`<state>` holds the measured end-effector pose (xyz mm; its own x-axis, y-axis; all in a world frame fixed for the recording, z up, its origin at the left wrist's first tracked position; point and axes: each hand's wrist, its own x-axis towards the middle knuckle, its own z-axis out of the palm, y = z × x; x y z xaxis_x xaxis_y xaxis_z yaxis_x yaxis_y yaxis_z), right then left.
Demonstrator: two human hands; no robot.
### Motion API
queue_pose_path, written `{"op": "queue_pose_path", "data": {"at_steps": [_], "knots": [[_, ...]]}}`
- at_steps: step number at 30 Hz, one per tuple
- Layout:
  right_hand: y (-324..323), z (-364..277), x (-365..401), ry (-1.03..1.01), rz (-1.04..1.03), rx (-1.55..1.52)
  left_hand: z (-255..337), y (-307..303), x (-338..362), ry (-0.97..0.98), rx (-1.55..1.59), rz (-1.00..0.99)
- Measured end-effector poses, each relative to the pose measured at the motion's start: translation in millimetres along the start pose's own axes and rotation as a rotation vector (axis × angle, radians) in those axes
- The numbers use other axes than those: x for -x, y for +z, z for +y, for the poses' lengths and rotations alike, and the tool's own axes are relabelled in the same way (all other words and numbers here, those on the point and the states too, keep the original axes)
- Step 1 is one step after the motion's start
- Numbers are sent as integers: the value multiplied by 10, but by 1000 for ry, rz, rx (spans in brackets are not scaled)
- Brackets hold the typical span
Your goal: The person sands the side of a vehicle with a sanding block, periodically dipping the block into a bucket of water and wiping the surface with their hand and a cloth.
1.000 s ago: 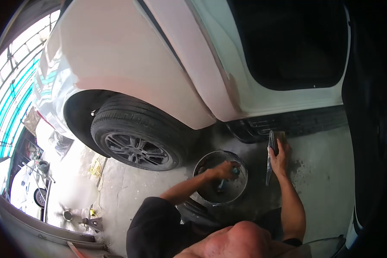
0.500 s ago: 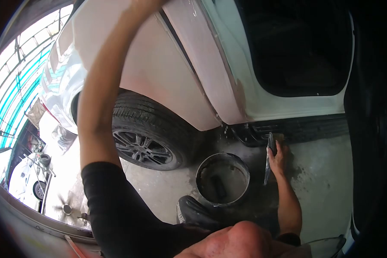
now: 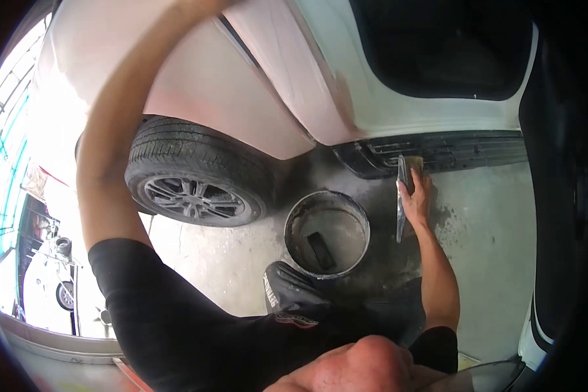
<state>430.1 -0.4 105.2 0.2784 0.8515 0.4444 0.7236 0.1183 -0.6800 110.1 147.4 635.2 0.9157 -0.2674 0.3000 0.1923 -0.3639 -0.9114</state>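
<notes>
My right hand (image 3: 418,199) is closed around a long, flat sanding block (image 3: 400,209) with a wet-looking grey edge, held beside the dark side step. A brownish patch (image 3: 413,163) shows by the fingertips; I cannot make out what it is. My left arm reaches up across the car's pinkish-white panel (image 3: 209,85). Only the wrist end of my left hand (image 3: 206,4) shows at the top edge, its fingers out of frame. Between my arms, a round bucket (image 3: 367,225) holds murky water and a black rectangular block (image 3: 321,251).
A tyre with a spoked wheel (image 3: 193,198) stands left of the bucket. The black side step (image 3: 464,151) runs below the open doorway, and the dark door (image 3: 562,196) borders the right. Wet marks spot the concrete floor (image 3: 483,261). A fan (image 3: 103,316) stands at the lower left.
The view has shifted, so the car, wheel and bucket appear higher and further left. My right hand keeps hold of the sanding block beside the side step; my left arm stays raised.
</notes>
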Motion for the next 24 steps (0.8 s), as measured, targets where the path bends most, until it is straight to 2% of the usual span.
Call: {"op": "queue_pose_path", "data": {"at_steps": [2,5,6,7,9,11,12,13,16,19,20,21,24], "knots": [[15,-1,16,-8,-9,3,699,434,220,-79,12,45],[7,-50,81,1,-26,-11,1578,607,695,-60,63,-188],[-1,-75,98,4,-37,-6,1870,708,768,-60,123,-159],[-11,-99,101,5,-45,-1,2187,777,835,-83,167,-260],[-76,-176,102,-6,-56,-22,2589,728,873,-7,272,-403],[-93,-188,115,-13,-67,-55,2759,801,1016,100,302,-391],[-91,-172,124,-27,-58,-56,2744,818,1043,154,308,-386],[-89,-159,145,-47,-45,-61,2633,782,1015,137,335,-320],[-46,-139,112,-79,-18,-53,2136,547,884,83,357,-284],[-4,-134,100,-62,-31,-36,1337,414,806,-4,166,-266],[10,-111,106,-48,-40,-28,1028,366,773,14,144,-178],[87,-59,109,-92,18,59,733,272,715,17,124,-149],[81,-99,62,-60,-32,35,-44,-69,448,-41,-66,-82]]}}
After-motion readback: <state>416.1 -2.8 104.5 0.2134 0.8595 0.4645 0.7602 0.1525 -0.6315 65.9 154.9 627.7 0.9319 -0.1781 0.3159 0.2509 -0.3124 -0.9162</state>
